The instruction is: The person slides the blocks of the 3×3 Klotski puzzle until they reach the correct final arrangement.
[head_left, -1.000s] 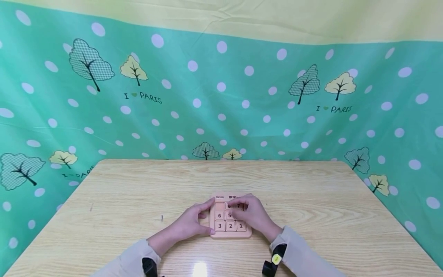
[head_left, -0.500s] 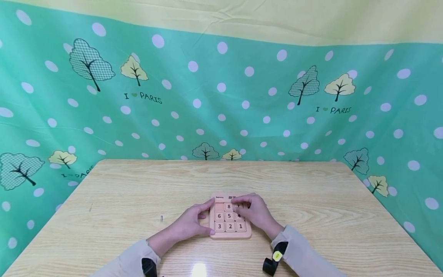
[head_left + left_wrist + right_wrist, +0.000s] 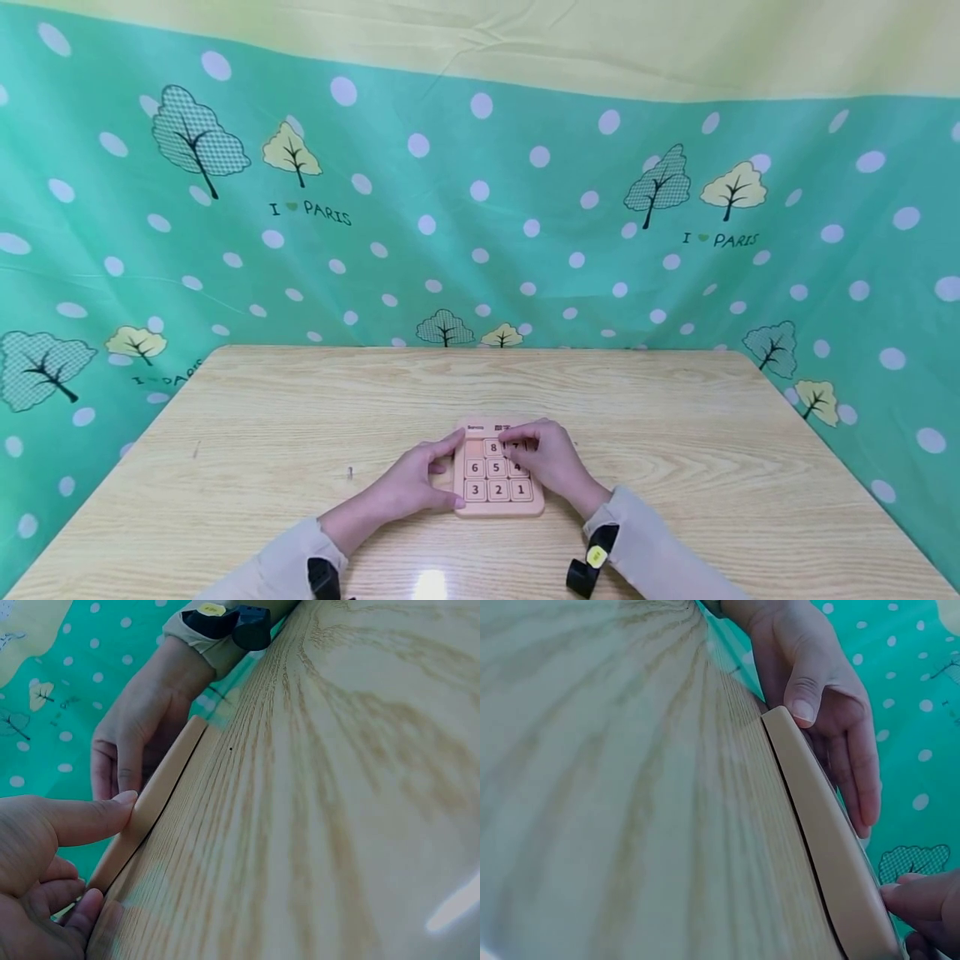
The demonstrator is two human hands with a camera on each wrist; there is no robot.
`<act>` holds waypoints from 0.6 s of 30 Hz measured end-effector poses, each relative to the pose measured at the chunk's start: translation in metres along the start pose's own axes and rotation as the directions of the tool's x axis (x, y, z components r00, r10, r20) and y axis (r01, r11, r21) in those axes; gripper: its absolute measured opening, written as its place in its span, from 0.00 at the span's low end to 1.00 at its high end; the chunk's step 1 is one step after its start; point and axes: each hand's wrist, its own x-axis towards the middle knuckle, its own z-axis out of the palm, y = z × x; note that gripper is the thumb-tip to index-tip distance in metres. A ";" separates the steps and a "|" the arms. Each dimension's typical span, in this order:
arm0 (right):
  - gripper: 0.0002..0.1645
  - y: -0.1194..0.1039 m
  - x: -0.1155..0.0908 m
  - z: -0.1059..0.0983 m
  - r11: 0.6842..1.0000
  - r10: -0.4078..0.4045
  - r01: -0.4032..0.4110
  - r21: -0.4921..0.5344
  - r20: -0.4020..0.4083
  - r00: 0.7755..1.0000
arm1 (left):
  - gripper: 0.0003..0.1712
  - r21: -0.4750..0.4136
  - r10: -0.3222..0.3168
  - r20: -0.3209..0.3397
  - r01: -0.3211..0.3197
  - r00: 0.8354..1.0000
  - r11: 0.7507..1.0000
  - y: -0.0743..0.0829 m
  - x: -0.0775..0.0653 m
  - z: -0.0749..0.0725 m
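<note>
A pale wooden number slide puzzle (image 3: 500,510) lies flat on the table. Its tiles show 8 and 7 on top, then 6, 5, 4, then 3, 2, 1; the upper-left slot has no tile. My left hand (image 3: 412,479) holds the puzzle's left side, thumb at the lower corner and index finger at the upper. Above the top-right tiles is my right hand (image 3: 555,458), index finger and thumb bent over the 7 tile (image 3: 517,447), their tips beside the 8 tile (image 3: 492,447). The right wrist view shows the left thumb (image 3: 805,705) against the puzzle's end.
The wood-grain table (image 3: 300,417) spreads around the puzzle. A small dark mark (image 3: 349,472) is on the tabletop left of the puzzle. Behind the table hangs a green dotted cloth (image 3: 480,225) with trees. Both wrists wear black camera straps (image 3: 597,557).
The right fingertips have drawn back to the right from over the 8 and 5 tiles, uncovering them. The left hand stays on the puzzle's edge, and the tile order looks the same.
</note>
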 end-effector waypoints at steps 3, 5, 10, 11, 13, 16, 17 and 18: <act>0.12 -0.001 0.000 0.001 1.000 -0.010 0.010 -0.009 0.006 1.000 | 0.56 0.003 -0.010 -0.002 0.010 1.000 1.000 -0.001 0.001 0.000; 0.12 -0.002 0.000 0.001 1.000 -0.021 0.022 -0.014 0.016 1.000 | 0.56 0.018 -0.018 -0.006 0.018 1.000 1.000 -0.003 0.001 0.000; 0.13 -0.004 0.002 0.003 0.999 -0.027 0.028 -0.028 0.036 0.999 | 0.56 0.037 -0.026 -0.005 0.026 1.000 0.999 -0.005 0.001 -0.001; 0.13 -0.006 0.002 0.003 0.999 -0.024 0.025 -0.031 0.037 0.999 | 0.56 0.035 -0.028 -0.005 0.028 1.000 0.999 -0.005 0.001 -0.001; 0.13 -0.008 0.002 0.003 0.999 -0.012 0.013 -0.034 0.039 0.999 | 0.56 0.037 -0.029 -0.005 0.029 1.000 0.999 -0.004 0.002 -0.001; 0.12 -0.010 0.003 0.004 1.000 -0.012 0.013 -0.027 0.046 0.999 | 0.56 0.042 -0.027 -0.009 0.027 1.000 0.999 -0.003 0.002 -0.001; 0.12 -0.011 0.003 0.004 0.999 -0.015 0.016 -0.028 0.049 0.999 | 0.56 0.044 -0.027 -0.009 0.027 1.000 0.999 -0.003 0.002 -0.001; 0.13 -0.010 0.003 0.005 0.999 -0.018 0.019 -0.027 0.051 0.999 | 0.56 0.046 -0.025 -0.008 0.026 1.000 0.999 -0.003 0.002 -0.001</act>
